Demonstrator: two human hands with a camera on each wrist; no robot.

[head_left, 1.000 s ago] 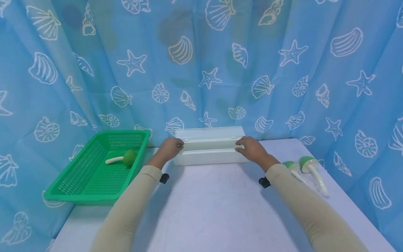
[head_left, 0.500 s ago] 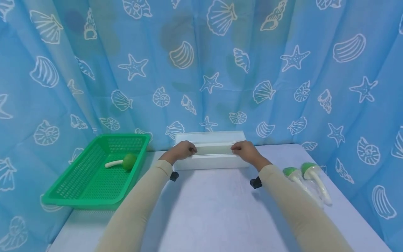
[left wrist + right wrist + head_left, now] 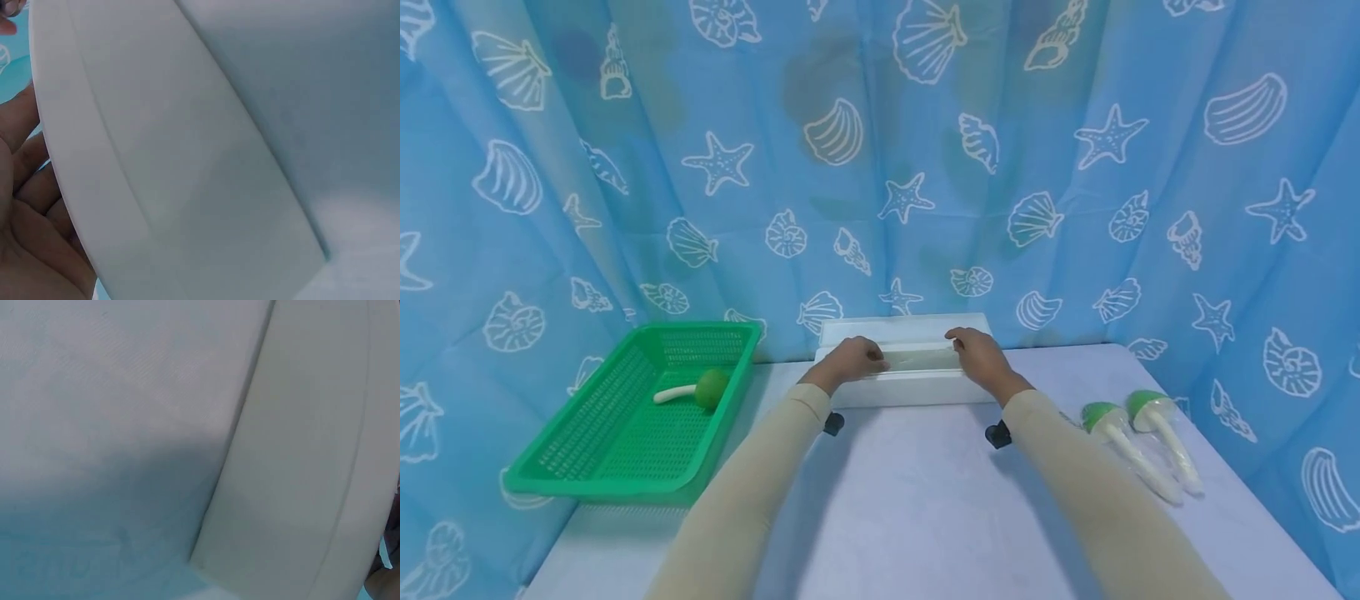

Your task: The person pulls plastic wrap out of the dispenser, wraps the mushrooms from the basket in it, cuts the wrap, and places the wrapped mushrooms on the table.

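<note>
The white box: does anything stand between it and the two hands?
Nothing visible does: the left hand and right hand are both at the open top of the white box. The green basket stands aside, left.

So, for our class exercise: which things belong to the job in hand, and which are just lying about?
Likely part of the job:
left hand and right hand, both at the box
open white box

Apparently just lying about:
green basket
green-headed piece inside it
two wrapped green-headed pieces
</note>
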